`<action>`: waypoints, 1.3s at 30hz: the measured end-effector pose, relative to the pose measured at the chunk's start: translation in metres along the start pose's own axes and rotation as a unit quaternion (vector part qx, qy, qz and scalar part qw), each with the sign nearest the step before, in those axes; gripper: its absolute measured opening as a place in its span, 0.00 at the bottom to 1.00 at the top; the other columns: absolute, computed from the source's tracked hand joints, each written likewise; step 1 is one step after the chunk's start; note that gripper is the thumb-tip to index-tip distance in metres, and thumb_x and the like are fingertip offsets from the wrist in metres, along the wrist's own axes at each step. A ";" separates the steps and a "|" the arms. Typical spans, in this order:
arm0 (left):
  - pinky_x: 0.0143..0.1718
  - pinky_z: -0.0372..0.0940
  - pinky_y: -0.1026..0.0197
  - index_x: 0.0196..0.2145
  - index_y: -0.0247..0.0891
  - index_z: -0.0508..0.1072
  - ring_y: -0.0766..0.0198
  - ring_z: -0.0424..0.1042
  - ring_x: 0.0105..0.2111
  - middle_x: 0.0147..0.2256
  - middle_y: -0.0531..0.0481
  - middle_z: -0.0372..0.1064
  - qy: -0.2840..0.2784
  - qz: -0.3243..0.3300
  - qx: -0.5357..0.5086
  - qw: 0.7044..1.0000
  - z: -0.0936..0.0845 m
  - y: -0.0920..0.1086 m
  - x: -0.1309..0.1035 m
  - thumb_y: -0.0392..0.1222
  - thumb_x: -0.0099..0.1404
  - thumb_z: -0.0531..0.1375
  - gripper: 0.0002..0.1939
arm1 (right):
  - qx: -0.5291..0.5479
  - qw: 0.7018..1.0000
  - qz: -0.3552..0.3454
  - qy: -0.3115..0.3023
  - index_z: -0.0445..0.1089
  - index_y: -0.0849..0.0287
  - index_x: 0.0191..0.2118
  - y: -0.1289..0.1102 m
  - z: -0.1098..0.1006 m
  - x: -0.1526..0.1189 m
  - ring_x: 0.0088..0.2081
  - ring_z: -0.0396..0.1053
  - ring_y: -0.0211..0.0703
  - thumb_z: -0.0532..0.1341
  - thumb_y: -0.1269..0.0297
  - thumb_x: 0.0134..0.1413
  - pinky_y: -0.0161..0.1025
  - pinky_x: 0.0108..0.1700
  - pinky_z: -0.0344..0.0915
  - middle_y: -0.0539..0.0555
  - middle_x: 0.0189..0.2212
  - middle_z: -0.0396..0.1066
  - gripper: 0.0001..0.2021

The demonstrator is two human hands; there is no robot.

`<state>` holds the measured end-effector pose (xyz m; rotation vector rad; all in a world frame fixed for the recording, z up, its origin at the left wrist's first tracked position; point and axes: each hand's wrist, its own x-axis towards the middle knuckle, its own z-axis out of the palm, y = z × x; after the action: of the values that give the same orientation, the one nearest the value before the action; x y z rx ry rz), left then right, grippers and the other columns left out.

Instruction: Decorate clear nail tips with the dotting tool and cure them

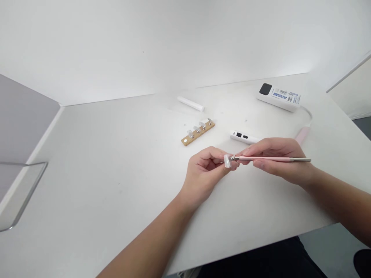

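Note:
Near the front of the table, my left hand (208, 166) pinches a clear, glossy nail tip (227, 161) with a small metal piece at its right side. My right hand (278, 158) grips a slim pink nail brush (266, 158) with metal ends, held almost level. Its left end meets or nearly meets the metal piece beside the nail tip; fingers hide the exact contact. Beyond my hands lies a wooden nail-tip stand (185, 141), bearing several clear nail tips on metal posts. A white pen-shaped device (242, 137) with a dark display lies partly behind my right hand.
At the back right sits a white box (278, 101) with a dark square and printed label; a cable runs to a pink handle (303, 133). A white stick (190, 103) lies at the back. A clear panel with metal edging (30, 199) stands left.

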<state>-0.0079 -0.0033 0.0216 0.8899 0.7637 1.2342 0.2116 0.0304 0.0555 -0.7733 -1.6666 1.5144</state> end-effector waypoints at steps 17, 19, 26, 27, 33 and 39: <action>0.38 0.77 0.62 0.31 0.38 0.81 0.65 0.82 0.33 0.29 0.51 0.82 0.002 -0.002 0.011 1.000 0.000 0.000 0.000 0.36 0.63 0.75 0.06 | 0.012 1.000 0.008 -0.005 0.85 0.42 0.47 -0.001 -0.001 0.002 0.45 0.85 0.42 0.70 0.73 0.62 0.34 0.47 0.82 0.48 0.43 0.86 0.15; 0.38 0.78 0.61 0.31 0.38 0.81 0.64 0.82 0.33 0.30 0.51 0.82 0.004 -0.003 0.014 1.000 0.000 0.000 0.000 0.37 0.63 0.75 0.07 | 0.014 1.000 0.007 -0.014 0.85 0.45 0.46 -0.001 -0.002 0.002 0.46 0.85 0.44 0.70 0.72 0.61 0.38 0.48 0.83 0.50 0.44 0.86 0.13; 0.38 0.78 0.57 0.30 0.38 0.80 0.61 0.82 0.32 0.30 0.50 0.82 0.014 -0.009 0.028 0.999 0.000 0.001 0.001 0.41 0.60 0.77 0.10 | 0.009 1.000 0.012 -0.017 0.85 0.45 0.45 -0.002 -0.002 0.003 0.46 0.85 0.46 0.71 0.70 0.61 0.40 0.48 0.84 0.51 0.44 0.86 0.12; 0.38 0.78 0.57 0.30 0.38 0.80 0.61 0.82 0.33 0.29 0.50 0.82 0.015 -0.010 0.032 0.999 0.000 0.001 0.000 0.42 0.60 0.77 0.10 | 0.002 1.000 0.014 -0.009 0.85 0.45 0.45 -0.001 -0.001 0.003 0.44 0.85 0.46 0.71 0.70 0.61 0.39 0.47 0.84 0.51 0.43 0.86 0.11; 0.38 0.78 0.58 0.30 0.38 0.80 0.62 0.82 0.33 0.30 0.50 0.83 0.016 -0.010 0.031 0.999 0.000 0.000 0.000 0.40 0.59 0.77 0.10 | 0.003 1.000 0.006 -0.012 0.85 0.43 0.47 0.001 -0.001 0.002 0.45 0.85 0.44 0.70 0.71 0.62 0.38 0.48 0.83 0.50 0.43 0.86 0.14; 0.37 0.78 0.59 0.31 0.38 0.81 0.62 0.82 0.32 0.30 0.50 0.82 0.010 -0.008 0.016 1.000 0.000 0.001 0.001 0.40 0.61 0.76 0.08 | 0.015 0.999 -0.005 -0.048 0.85 0.46 0.48 0.000 -0.003 0.002 0.49 0.84 0.46 0.69 0.72 0.63 0.40 0.51 0.82 0.52 0.48 0.85 0.13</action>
<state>-0.0080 -0.0025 0.0225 0.8966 0.8081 1.2206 0.2132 0.0340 0.0557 -0.6851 -1.7111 1.5865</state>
